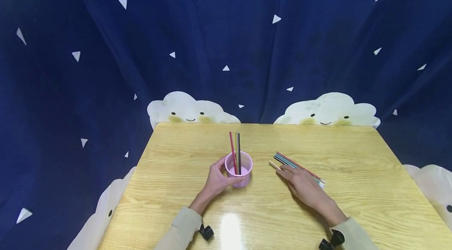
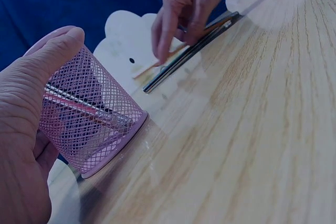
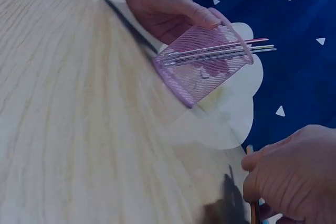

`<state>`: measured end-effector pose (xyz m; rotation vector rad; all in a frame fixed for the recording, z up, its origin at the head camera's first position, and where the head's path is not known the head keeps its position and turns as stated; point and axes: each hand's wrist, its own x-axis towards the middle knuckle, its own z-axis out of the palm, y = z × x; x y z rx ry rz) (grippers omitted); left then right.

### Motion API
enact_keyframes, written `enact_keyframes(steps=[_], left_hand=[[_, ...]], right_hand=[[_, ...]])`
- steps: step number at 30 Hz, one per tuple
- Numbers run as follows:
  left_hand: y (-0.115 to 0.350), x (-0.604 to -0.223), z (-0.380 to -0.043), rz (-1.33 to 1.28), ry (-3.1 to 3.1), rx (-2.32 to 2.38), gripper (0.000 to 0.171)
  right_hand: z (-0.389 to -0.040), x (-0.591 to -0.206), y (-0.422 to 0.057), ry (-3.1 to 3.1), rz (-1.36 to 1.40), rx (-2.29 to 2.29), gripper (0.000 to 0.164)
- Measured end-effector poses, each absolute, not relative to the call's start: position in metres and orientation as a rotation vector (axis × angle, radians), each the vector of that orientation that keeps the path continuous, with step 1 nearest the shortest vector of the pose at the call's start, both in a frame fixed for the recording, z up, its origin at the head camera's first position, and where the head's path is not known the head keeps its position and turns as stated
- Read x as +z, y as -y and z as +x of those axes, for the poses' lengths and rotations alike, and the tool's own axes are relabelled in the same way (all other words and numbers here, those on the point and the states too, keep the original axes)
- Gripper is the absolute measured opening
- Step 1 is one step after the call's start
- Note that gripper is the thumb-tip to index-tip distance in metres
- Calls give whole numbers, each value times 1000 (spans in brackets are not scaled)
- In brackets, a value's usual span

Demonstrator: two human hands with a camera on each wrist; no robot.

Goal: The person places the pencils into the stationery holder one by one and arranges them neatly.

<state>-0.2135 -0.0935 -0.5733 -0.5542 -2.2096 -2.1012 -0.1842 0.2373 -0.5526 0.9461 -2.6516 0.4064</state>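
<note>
The pink mesh cup (image 2: 93,111) stands upright on the wooden desk (image 1: 180,156), nearer the left edge than the right and a little way in from the far edge. The person's left hand (image 1: 216,180) is wrapped round it, thumb laid across the near side and the other fingers curled behind. Inside, a red stick (image 1: 232,152) leans slightly left, while a yellowish stick (image 1: 237,144) and a black stick (image 1: 239,152) rise close together beside it, all reaching above the rim.

Over toward the right edge, the right hand (image 1: 305,187) reaches down, its fingers and thumb pinching an orange stick (image 3: 255,213). Just beyond and partly under that hand, a loose bunch of sticks (image 1: 287,161), red, blue and black among them, lies slanting, one end toward the far edge, the other toward the right edge. Behind the desk hangs a dark blue curtain (image 1: 212,46).
</note>
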Motion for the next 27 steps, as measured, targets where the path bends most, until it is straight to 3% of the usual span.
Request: enact_keyframes(steps=[16, 27], left_hand=[[94, -575, -214, -547, 2211, -2105, 84], [94, -573, -213, -561, 2221, -2078, 84]], right_hand=[[-198, -521, -223, 2430, 856, 948, 59], [-210, -499, -201, 2191, 803, 1151, 53]])
